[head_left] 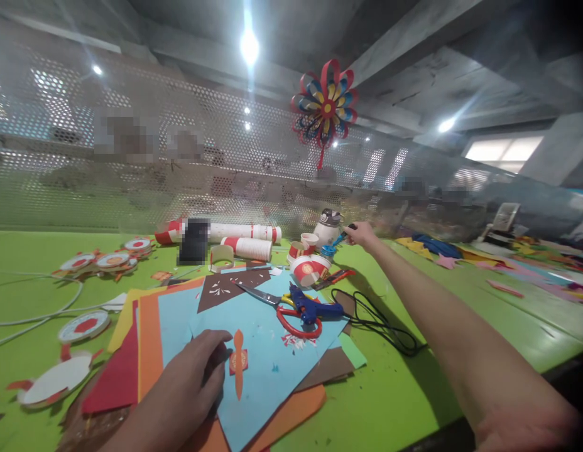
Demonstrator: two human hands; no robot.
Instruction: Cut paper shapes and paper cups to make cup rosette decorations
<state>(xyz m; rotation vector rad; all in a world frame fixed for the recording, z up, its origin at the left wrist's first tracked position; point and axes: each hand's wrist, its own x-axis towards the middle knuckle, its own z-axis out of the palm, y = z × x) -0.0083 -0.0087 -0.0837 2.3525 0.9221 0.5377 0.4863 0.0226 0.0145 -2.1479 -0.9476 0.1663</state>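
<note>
My right hand (361, 234) reaches to the back of the table. Its fingers are closed on a slim brush (341, 236) with a dark end and a blue lower part. The brush points down at a small blue-topped pot (328, 252); whether its tip touches inside, I cannot tell. Loosely bent, my left hand (204, 361) rests on light blue paper (267, 389) with nothing seen in it. Beside its fingertips lies a narrow orange paper cutout (239, 345) over a small red-and-orange printed piece (244, 362).
Red-handled scissors (298, 320) and a blue glue gun (315, 309) with a black cord (395, 339) lie on the papers. Paper cups (306, 270), a flask (326, 227) and a cup stack (249, 248) stand or lie behind. Disc-shaped paper crafts (84, 326) are at left.
</note>
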